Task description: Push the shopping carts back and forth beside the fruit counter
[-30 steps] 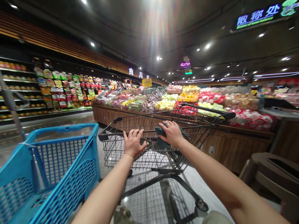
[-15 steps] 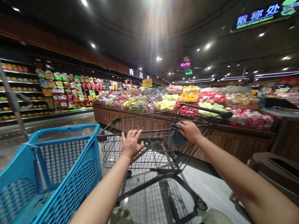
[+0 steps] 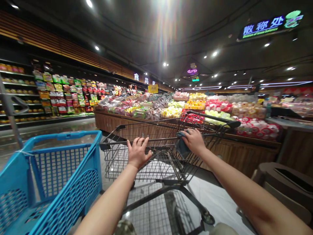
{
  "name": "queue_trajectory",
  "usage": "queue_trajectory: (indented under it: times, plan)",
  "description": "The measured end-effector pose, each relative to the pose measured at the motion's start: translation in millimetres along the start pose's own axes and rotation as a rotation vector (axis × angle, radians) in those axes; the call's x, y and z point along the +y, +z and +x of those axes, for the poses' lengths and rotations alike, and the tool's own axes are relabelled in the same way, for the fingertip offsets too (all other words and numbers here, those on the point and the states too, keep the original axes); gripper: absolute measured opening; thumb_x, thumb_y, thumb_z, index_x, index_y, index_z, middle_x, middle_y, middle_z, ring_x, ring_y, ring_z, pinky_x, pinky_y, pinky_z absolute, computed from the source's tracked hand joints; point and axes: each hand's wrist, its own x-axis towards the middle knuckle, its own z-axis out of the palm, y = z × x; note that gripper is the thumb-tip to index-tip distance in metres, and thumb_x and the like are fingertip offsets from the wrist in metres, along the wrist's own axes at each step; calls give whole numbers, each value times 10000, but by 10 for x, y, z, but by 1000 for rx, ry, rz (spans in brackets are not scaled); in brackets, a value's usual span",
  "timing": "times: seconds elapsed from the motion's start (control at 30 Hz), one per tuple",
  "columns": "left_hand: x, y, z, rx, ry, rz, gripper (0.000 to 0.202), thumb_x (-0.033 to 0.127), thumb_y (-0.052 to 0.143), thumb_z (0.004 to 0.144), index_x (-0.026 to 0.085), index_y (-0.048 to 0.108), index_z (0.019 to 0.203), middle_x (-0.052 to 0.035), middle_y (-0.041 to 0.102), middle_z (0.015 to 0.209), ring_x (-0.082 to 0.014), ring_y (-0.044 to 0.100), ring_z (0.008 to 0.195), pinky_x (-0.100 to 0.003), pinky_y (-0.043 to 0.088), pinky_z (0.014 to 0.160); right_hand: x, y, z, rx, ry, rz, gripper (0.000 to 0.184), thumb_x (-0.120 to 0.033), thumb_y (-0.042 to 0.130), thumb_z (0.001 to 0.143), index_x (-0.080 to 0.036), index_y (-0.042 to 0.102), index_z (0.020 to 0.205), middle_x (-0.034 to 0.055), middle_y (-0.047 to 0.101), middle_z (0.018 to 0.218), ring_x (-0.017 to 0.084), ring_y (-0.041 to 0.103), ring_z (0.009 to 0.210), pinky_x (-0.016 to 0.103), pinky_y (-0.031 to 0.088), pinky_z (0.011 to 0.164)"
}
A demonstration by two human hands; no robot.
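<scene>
Hanging crumpled and blue-grey, the cloth [image 3: 181, 148] is gripped by right fingers [image 3: 187, 136]; left fingers [image 3: 140, 143] spread loosely.

Both bare forearms [image 3: 111, 195] extend forward, converging toward the hands. The left hand [image 3: 138, 152] lies back uppermost, fingers slightly parted, thumb spread toward the right hand [image 3: 195, 142], whose fingers curl inward.

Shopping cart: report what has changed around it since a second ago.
The right hand and the dark cloth have moved rightward along the near top rail of the shopping cart. Nothing was newly taken hold of or let go: the cloth stays in the right hand's grip. The left hand stays at the rail; the blue basket stays beside the cart.
</scene>
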Motion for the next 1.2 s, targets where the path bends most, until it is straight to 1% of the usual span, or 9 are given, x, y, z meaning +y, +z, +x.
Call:
queue_trajectory:
  times: [0.13, 0.23, 0.37, 0.63, 0.73, 0.9, 1.0, 1.07, 1.2]
  plan:
    - [-40, -5, -15, -5, 7, 19, 615, 396, 535, 817, 250, 473, 1410, -118, 561, 1336, -335, 393, 1312, -671, 20, 1145, -727, 103, 244, 4, -67, 86, 350, -408, 480, 954, -279, 600, 1257, 88, 643, 1200, 261, 505, 1176, 462, 292, 1045]
    - [-104, -19, -32, -12, 22, 33, 618, 368, 528, 819, 254, 458, 1422, -114, 554, 1347, -326, 390, 1321, -660, 27, 1149, -888, 134, 318, -11, -127, 96, 344, -410, 480, 956, -271, 595, 1249, 88, 636, 1208, 255, 510, 1167, 436, 309, 1033]
    - [-172, -39, -46, -29, 41, 62, 605, 357, 506, 838, 248, 443, 1430, -117, 547, 1358, -310, 390, 1325, -648, 23, 1152, -577, 78, 219, -23, -178, 66, 347, -418, 474, 958, -243, 604, 1228, 94, 633, 1199, 256, 509, 1150, 401, 329, 1006]
    - [-154, -56, -55, -34, 30, 79, 588, 358, 495, 850, 249, 444, 1426, -116, 552, 1356, -306, 395, 1328, -637, 35, 1158, 666, -153, -232, -24, -28, -44, 355, -448, 440, 959, -217, 655, 1122, 99, 659, 1027, 245, 553, 966, 383, 383, 888]
    - [-103, -62, -53, -20, 32, 77, 595, 352, 501, 843, 262, 441, 1429, -112, 557, 1354, -313, 405, 1323, -641, 32, 1158, 945, -188, -329, -33, -17, -77, 371, -461, 417, 963, -214, 658, 1098, 94, 662, 987, 242, 557, 906, 383, 401, 851]
    - [-324, -131, -10, -72, 170, 86, 627, 365, 483, 854, 249, 393, 1463, -114, 542, 1393, -308, 448, 1302, -631, 68, 1160, 1000, -184, -379, 6, 36, -159, 402, -471, 369, 977, -200, 658, 1048, 95, 655, 934, 253, 555, 879, 392, 405, 831]
    - [-660, -223, 19, -48, 112, 163, 637, 408, 472, 857, 219, 401, 1461, -140, 510, 1431, -337, 443, 1313, -618, 196, 1122, 987, -165, -392, 27, 56, -163, 378, -470, 386, 969, -213, 660, 1020, 97, 659, 926, 258, 557, 879, 395, 402, 833]
    - [-826, -297, 31, -116, 129, 177, 647, 437, 475, 857, 189, 423, 1451, -139, 603, 1321, -324, 537, 1203, -519, 349, 1046, 992, -153, -400, 44, 80, -170, 375, -470, 389, 967, -218, 667, 975, 109, 661, 896, 262, 554, 860, 398, 396, 820]
    - [-826, -400, 40, -199, 141, 213, 661, 495, 451, 866, 175, 443, 1444, -122, 653, 1240, -310, 601, 1032, -422, 428, 881, 942, -136, -394, 82, 132, -188, 425, -455, 349, 982, -190, 675, 922, 141, 648, 857, 275, 538, 843, 410, 371, 814]
